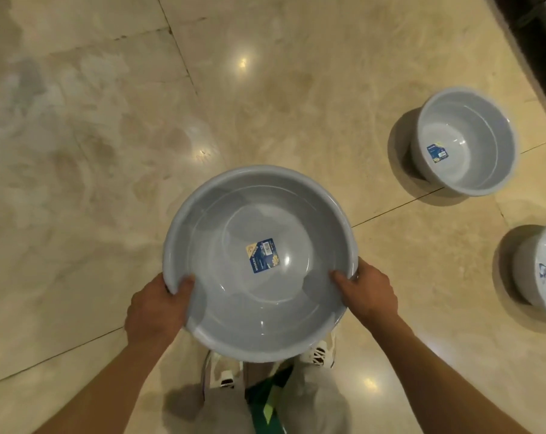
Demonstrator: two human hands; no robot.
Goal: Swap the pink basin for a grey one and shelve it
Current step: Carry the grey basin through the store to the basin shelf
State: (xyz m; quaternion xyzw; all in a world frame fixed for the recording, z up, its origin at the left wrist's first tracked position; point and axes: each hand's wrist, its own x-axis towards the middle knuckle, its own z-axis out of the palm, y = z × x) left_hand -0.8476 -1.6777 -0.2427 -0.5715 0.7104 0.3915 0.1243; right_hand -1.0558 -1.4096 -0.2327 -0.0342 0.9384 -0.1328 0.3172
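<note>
Grey basin (260, 264) held over floor (109, 136), left hand (154, 308) and right hand (370, 292) gripping rim, fingers curled around it.

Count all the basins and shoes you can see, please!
Grey basins: 3, one held, one on the floor, one cut off at the right edge.
Pink basins: 0.
White shoes: 2, left, right.
Total: 5.

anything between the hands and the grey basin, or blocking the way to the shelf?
Nothing: left hand and right hand already grip the grey basin by its rim. No shelf is in view, so that path cannot be judged.
</note>
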